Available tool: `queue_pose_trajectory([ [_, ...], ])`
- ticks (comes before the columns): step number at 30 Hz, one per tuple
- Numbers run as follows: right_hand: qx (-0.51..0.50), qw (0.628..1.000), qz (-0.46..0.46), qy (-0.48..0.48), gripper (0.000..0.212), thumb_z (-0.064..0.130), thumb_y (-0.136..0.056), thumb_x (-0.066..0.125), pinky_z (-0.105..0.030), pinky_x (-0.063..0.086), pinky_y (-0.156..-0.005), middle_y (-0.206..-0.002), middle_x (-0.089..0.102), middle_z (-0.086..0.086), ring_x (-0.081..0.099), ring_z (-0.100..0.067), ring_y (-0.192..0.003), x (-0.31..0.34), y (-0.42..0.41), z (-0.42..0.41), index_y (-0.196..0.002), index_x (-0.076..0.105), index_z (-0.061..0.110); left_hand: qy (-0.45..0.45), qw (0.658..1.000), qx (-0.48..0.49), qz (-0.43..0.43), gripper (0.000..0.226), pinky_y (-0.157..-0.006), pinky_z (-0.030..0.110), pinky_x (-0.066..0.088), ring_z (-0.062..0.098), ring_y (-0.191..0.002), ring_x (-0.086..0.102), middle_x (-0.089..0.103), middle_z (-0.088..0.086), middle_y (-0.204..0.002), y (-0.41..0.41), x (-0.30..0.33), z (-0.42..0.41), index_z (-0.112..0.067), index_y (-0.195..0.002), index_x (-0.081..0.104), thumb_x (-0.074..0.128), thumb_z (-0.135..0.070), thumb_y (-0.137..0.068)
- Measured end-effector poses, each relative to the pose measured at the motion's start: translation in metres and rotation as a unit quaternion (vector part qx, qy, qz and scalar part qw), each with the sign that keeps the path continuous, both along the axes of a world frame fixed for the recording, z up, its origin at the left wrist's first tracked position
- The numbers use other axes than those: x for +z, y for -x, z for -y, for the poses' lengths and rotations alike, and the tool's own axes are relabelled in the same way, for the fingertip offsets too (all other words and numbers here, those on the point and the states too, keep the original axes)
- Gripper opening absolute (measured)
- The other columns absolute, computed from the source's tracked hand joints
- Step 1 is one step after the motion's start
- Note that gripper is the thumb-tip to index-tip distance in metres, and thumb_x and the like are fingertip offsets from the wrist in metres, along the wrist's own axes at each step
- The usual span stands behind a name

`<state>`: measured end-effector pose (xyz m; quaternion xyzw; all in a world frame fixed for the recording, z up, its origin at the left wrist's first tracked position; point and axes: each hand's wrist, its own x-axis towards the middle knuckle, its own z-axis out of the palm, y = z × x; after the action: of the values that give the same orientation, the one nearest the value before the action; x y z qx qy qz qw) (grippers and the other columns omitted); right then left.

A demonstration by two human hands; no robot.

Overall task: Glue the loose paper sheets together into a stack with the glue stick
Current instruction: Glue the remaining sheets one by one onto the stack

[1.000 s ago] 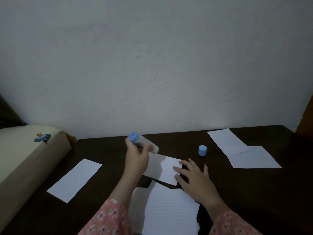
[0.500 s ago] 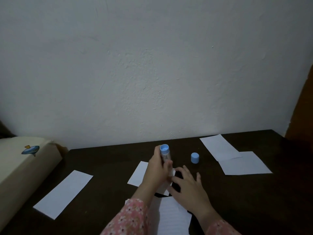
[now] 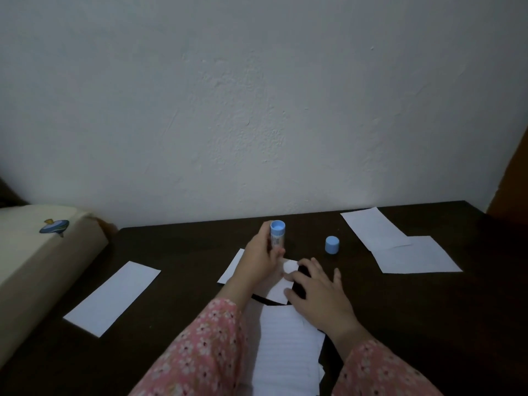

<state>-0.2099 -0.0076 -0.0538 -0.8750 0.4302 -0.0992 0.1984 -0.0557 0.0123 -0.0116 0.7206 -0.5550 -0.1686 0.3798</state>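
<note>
Head view. A dark table (image 3: 400, 324) is set against a pale wall (image 3: 257, 95); places are given relative to the blue cap (image 3: 332, 245), which stands upright on the table. Beyond the cap and to its right, two white sheets (image 3: 400, 247) are laid overlapping. Far to its left, a single long sheet (image 3: 113, 298) is laid at a slant, with a cream cushion (image 3: 37, 252) beyond that. Nearer the viewer than the cap, lined paper (image 3: 285, 352) is seen between two pink floral sleeves (image 3: 200, 352). Just left of the cap, the glue stick (image 3: 277, 233) is held upright, gripped by the curled fingers of the left hand (image 3: 261, 260); its lower end is hidden by that hand. A small white sheet (image 3: 281, 284) under it is largely covered by both hands. The right hand (image 3: 317, 292) is pressed on that sheet, fingers spread
</note>
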Motion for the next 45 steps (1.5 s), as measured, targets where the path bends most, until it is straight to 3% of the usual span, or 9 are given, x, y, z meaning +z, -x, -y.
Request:
queue_pose_trajectory([
  [8,0.000,1.000,-0.003,0.000,0.040,0.049,-0.097,0.040,-0.055,-0.007,-0.115,-0.158,0.014,0.010,-0.004,-0.012,-0.148,0.000,0.000,0.000,-0.137,0.040,0.047,-0.019,0.998,0.051,-0.022,0.051,-0.092,0.032,0.047,0.014,-0.114,0.055,0.056,0.002,-0.126,-0.032,0.003,-0.005,-0.024,-0.137,0.037,0.059,-0.017,-0.091],
  [22,0.002,1.000,-0.002,0.006,0.040,0.049,-0.098,0.038,-0.055,-0.006,-0.115,-0.157,0.015,0.010,-0.005,-0.012,-0.148,-0.003,0.000,0.002,-0.137,0.040,0.046,0.007,0.990,0.112,-0.085,0.058,-0.094,0.038,0.046,0.024,-0.125,0.049,0.050,0.008,-0.136,-0.057,-0.004,-0.006,-0.021,-0.143,0.030,0.057,-0.014,-0.092],
  [24,0.003,1.000,-0.002,0.010,0.040,0.049,-0.098,0.038,-0.056,-0.006,-0.115,-0.157,0.015,0.010,-0.004,-0.012,-0.148,-0.004,0.000,0.002,-0.137,0.040,0.046,0.058,0.966,0.171,-0.187,0.057,-0.088,0.036,0.047,0.023,-0.118,0.053,0.052,0.006,-0.130,-0.060,-0.006,-0.013,-0.022,-0.142,0.031,0.058,-0.016,-0.092],
  [27,0.004,1.000,0.000,0.013,0.040,0.049,-0.098,0.037,-0.055,-0.006,-0.115,-0.157,0.015,0.010,-0.004,-0.012,-0.148,-0.004,0.000,0.001,-0.137,0.040,0.046,0.161,0.871,0.276,-0.374,0.062,-0.085,0.033,0.047,0.016,-0.101,0.058,0.051,-0.001,-0.114,-0.064,0.000,-0.030,-0.023,-0.145,0.026,0.059,-0.018,-0.093],
  [29,0.007,1.000,0.002,0.013,0.039,0.049,-0.098,0.037,-0.055,-0.006,-0.115,-0.157,0.013,0.010,-0.006,-0.013,-0.148,-0.004,0.000,0.000,-0.137,0.041,0.046,0.183,0.843,0.291,-0.413,0.061,-0.083,0.031,0.044,0.007,-0.085,0.056,0.052,-0.003,-0.106,-0.063,0.003,-0.044,-0.021,-0.145,0.027,0.060,-0.019,-0.093],
  [36,0.007,1.000,-0.017,-0.001,0.044,0.058,-0.096,0.035,-0.058,-0.006,-0.114,-0.159,0.013,0.014,-0.004,-0.013,-0.148,-0.002,-0.002,0.001,-0.138,0.037,0.048,0.130,0.830,0.208,-0.501,0.050,-0.084,0.037,0.055,0.019,-0.096,0.069,0.068,0.007,-0.110,-0.028,-0.010,-0.086,-0.018,-0.125,0.051,0.067,-0.036,-0.081],
  [40,0.002,1.000,-0.019,0.012,0.045,0.057,-0.097,0.031,-0.057,-0.004,-0.115,-0.153,0.022,0.013,0.002,-0.011,-0.147,0.000,-0.001,-0.002,-0.141,0.037,0.047,0.125,0.738,0.154,-0.645,0.040,-0.094,0.041,0.051,0.026,-0.101,0.068,0.069,0.014,-0.111,0.005,-0.012,-0.089,-0.015,-0.121,0.056,0.067,-0.025,-0.084],
  [41,0.002,1.000,-0.015,0.019,0.045,0.056,-0.098,0.030,-0.057,-0.002,-0.115,-0.151,0.025,0.012,0.006,-0.011,-0.146,0.000,-0.001,-0.003,-0.142,0.036,0.047,0.123,0.730,0.146,-0.656,0.042,-0.095,0.041,0.051,0.027,-0.103,0.067,0.068,0.016,-0.113,0.011,-0.014,-0.090,-0.014,-0.123,0.055,0.067,-0.024,-0.083],
  [45,-0.012,0.999,-0.009,0.051,0.045,0.048,-0.100,0.033,-0.055,0.007,-0.117,-0.142,0.032,0.012,0.018,-0.010,-0.141,-0.001,0.000,-0.006,-0.145,0.034,0.041,0.109,0.777,0.147,-0.602,0.043,-0.088,0.034,0.054,0.026,-0.105,0.066,0.066,0.014,-0.117,0.017,-0.024,-0.090,-0.016,-0.129,0.048,0.064,-0.022,-0.089],
])
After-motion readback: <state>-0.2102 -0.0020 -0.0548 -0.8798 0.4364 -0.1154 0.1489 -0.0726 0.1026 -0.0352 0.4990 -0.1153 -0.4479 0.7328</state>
